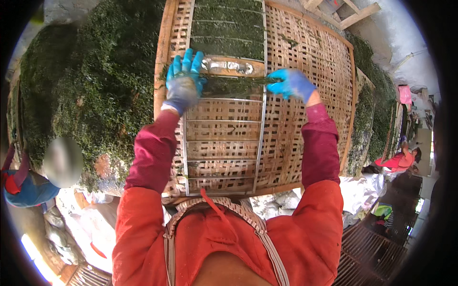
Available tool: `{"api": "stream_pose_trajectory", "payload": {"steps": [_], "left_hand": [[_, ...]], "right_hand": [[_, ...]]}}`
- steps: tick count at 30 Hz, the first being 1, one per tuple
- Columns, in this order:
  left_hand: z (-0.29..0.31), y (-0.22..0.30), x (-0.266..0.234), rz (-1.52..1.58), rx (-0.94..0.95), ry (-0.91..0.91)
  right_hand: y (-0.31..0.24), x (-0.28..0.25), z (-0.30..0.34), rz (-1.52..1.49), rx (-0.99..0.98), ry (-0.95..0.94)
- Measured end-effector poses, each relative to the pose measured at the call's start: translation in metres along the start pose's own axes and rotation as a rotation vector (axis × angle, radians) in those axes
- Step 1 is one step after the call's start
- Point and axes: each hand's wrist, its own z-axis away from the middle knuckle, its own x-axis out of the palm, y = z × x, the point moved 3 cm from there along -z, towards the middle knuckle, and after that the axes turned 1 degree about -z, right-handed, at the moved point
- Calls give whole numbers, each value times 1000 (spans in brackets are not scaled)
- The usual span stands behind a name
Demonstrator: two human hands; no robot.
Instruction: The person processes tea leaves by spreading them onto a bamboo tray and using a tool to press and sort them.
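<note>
My left hand (pixel 182 86), in a blue glove, lies with its fingers spread at the left rail of a ladder-like metal frame (pixel 262 112). Across from it, my gloved right hand (pixel 293 86) has its fingers drawn together at the right rail, pinching dark green leafy strands (pixel 274 81). Between the hands a band of the same leafy matter (pixel 229 86) fills one section of the frame. Just beyond it lies a wooden bar (pixel 214 66) with a shiny, clear-looking covering on its middle. Farther sections hold flattened green leaf (pixel 226 35).
Beneath the frame is a wood-rimmed woven bamboo tray (pixel 305 128). Heaped green leaf (pixel 102 95) spreads to the left, with more leaf (pixel 381 109) at the right. Another person (pixel 31 183) stands at the left, and a person in red (pixel 398 162) at the far right.
</note>
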Motion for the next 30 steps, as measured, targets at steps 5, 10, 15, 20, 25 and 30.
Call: {"api": "stream_pose_trajectory", "payload": {"steps": [5,10,15,20,25,30], "left_hand": [[11,-22,-12,65,222,162],[47,24,-14,-111,451,113],[89,-54,4,138,184,556],[226,-255,1,338,-804,1084],[288,-352,25,139,-859,412],[316,-404,-29,428,-504,608]], "right_hand": [[104,-15,24,-169,-179,613],[-54,96,11,551,-872,561],[-38,136,-8,667,-790,555],[-34,137,-7,721,-718,537],[-39,135,-4,700,-720,525],[-38,136,-4,646,-738,555]]}}
